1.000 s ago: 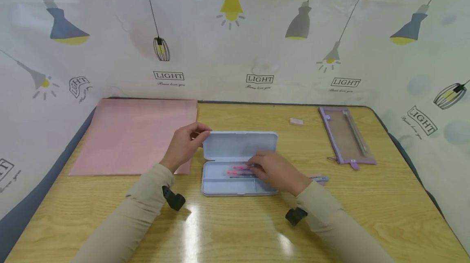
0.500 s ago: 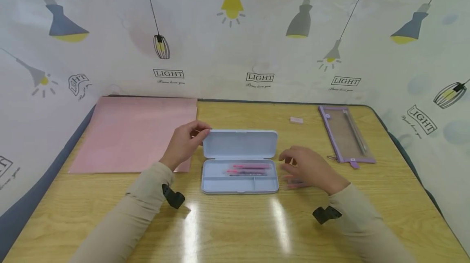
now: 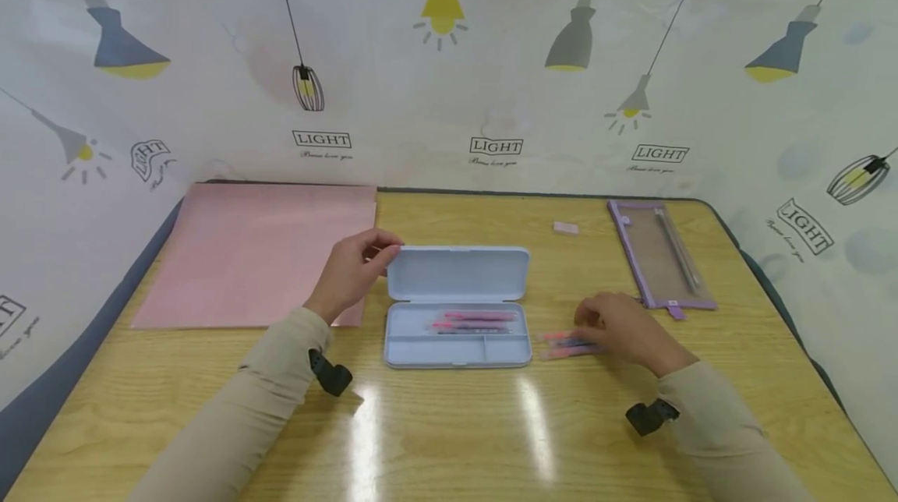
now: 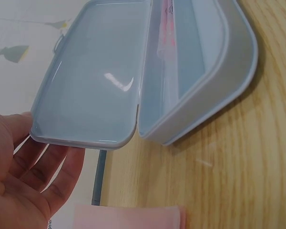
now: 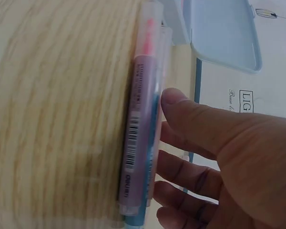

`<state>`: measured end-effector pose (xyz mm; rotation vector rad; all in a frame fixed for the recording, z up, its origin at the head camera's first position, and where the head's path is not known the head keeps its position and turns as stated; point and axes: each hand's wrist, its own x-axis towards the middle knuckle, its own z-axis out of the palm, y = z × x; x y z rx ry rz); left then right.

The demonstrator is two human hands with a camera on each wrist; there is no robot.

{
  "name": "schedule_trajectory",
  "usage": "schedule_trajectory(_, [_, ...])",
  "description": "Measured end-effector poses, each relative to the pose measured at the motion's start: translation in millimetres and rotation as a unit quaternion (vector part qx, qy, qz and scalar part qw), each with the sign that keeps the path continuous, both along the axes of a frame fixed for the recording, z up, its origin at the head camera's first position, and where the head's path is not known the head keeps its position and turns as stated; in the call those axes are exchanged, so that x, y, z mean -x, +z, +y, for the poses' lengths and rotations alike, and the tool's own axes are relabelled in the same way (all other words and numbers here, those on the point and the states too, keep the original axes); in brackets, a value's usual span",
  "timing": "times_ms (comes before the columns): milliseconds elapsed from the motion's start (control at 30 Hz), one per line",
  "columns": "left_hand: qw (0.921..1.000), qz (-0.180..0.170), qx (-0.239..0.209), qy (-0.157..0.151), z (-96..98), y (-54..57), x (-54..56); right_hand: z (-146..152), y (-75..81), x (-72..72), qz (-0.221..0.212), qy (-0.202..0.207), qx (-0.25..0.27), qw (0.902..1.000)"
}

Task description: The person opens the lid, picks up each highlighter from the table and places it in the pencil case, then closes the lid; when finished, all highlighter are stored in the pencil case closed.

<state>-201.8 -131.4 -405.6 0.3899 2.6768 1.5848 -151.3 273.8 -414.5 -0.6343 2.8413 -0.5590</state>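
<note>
A light blue pencil case (image 3: 435, 352) lies open on the table, with several pink-tipped pens (image 3: 480, 317) in its back compartment. My left hand (image 3: 351, 268) pinches the left corner of its raised lid (image 3: 458, 274), thumb on the edge and fingers behind. Right of the case lies a small group of highlighters (image 3: 561, 348). Beside them is my right hand (image 3: 627, 330), thumb and fingers loosely bent. In the right wrist view, a purple highlighter (image 5: 139, 129) lies against a blue one (image 5: 151, 143); the fingertips are close along their far side, and contact is unclear.
Pink sheets (image 3: 259, 256) lie at the left of the wooden table (image 3: 449, 432). A small pale pink eraser-like block (image 3: 565, 228) is at the back. A purple-edged mesh zip pouch (image 3: 648, 260), with a grey stick-like item (image 3: 678, 251) on or in it, lies at the right.
My right hand has left the pencil case and moved right to the highlighters on the table. The pens in the case now show uncovered. The left hand stays on the lid.
</note>
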Motion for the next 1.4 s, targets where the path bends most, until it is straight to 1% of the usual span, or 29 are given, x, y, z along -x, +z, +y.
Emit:
schedule_trajectory(200, [1.0000,-0.003,-0.002,0.003,-0.2,-1.5,1.3,-1,-4.3,1.5,0.003,-0.010,0.002,0.9999])
schedule_trajectory(400, [1.0000,-0.005,-0.001,0.005,0.1,-2.0,2.1,-4,-7.6,4.3,0.002,-0.016,-0.009,0.9998])
schedule_trajectory(667, [1.0000,-0.001,0.001,0.002,0.5,0.3,1.7,-6,-6.0,6.8,-0.004,-0.001,0.008,1.0000])
schedule_trajectory(867, [1.0000,-0.004,0.001,0.001,-0.3,0.0,1.7,-7,-4.5,7.1,0.020,0.017,0.002,0.9997])
schedule_trajectory(1000, [1.0000,-0.006,0.002,0.002,-0.5,0.6,0.9,-11,0.9,6.5,0.040,0.027,0.002,0.9988])
schedule_trajectory(1200, [1.0000,-0.006,0.001,0.005,-0.2,2.4,-0.1,-34,13.1,1.3,0.076,0.048,0.016,0.9959])
schedule_trajectory(1300, [1.0000,-0.005,0.002,0.005,0.4,2.7,-0.2,-52,16.4,-0.6,0.089,0.061,0.021,0.9940])
schedule_trajectory(1400, [1.0000,-0.005,0.001,0.006,0.6,2.0,0.0,-69,17.4,-0.8,0.096,0.074,0.013,0.9926])
